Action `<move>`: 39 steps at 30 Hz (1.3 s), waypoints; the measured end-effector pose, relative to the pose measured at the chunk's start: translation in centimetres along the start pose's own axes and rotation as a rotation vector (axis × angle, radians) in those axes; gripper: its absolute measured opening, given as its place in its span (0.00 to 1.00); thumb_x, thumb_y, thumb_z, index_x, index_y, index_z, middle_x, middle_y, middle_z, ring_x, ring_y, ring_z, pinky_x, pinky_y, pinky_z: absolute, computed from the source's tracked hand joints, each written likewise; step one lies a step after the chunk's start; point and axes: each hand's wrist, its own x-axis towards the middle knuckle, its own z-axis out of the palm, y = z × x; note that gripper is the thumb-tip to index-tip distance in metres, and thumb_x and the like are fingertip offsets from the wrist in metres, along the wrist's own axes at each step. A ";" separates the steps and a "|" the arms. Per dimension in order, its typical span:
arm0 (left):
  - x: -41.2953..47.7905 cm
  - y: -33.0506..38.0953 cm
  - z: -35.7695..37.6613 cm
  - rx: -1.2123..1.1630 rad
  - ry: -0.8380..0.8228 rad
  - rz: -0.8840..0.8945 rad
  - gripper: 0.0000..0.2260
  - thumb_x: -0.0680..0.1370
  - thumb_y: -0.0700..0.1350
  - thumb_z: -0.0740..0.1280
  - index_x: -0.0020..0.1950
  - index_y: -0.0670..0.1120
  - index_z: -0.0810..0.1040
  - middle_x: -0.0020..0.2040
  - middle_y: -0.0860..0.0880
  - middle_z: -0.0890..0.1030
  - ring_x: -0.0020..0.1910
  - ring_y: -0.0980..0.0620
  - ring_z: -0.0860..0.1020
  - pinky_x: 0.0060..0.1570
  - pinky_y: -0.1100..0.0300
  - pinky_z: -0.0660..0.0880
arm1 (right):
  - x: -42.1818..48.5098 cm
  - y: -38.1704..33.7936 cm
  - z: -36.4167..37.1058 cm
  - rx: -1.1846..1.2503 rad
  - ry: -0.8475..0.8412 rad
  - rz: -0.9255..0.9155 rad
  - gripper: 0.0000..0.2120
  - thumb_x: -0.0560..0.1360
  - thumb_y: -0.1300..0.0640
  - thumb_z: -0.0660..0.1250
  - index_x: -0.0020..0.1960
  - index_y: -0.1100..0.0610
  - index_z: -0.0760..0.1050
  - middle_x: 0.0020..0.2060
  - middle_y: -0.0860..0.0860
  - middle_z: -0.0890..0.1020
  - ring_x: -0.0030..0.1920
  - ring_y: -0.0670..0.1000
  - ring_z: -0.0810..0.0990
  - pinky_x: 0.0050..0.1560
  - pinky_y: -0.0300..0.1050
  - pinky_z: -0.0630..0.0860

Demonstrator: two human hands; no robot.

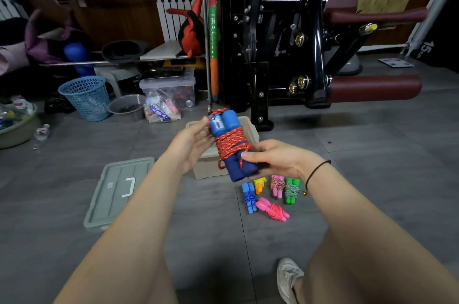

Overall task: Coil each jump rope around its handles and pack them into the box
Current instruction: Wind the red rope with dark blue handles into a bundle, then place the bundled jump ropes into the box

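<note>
I hold a jump rope (231, 144) with two blue handles, its red rope wound round them, above the beige box (206, 167). My right hand (275, 158) grips the lower ends of the handles and pinches the rope's loose end. My left hand (192, 141) lies with straight fingers against the upper left side of the bundle. On the floor in front of the box lie several coiled ropes: a blue one (249, 196), an orange and yellow one (259, 184), a pink and white one (277, 185), a green one (291, 190) and a pink one (273, 209).
The box's grey-green lid (116, 192) lies on the floor to the left. Behind stand a blue basket (85, 98), a grey bowl (126, 107), a clear storage bin (169, 91) and a black gym machine (285, 42). My shoe (288, 279) is at bottom right.
</note>
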 end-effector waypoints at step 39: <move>24.2 -13.8 -9.3 1.869 -0.130 -0.129 0.33 0.76 0.49 0.65 0.76 0.60 0.52 0.74 0.41 0.60 0.70 0.37 0.65 0.68 0.50 0.65 | 17.4 18.2 -13.6 0.068 0.145 0.455 0.21 0.75 0.62 0.67 0.65 0.67 0.69 0.60 0.64 0.78 0.61 0.63 0.77 0.63 0.62 0.71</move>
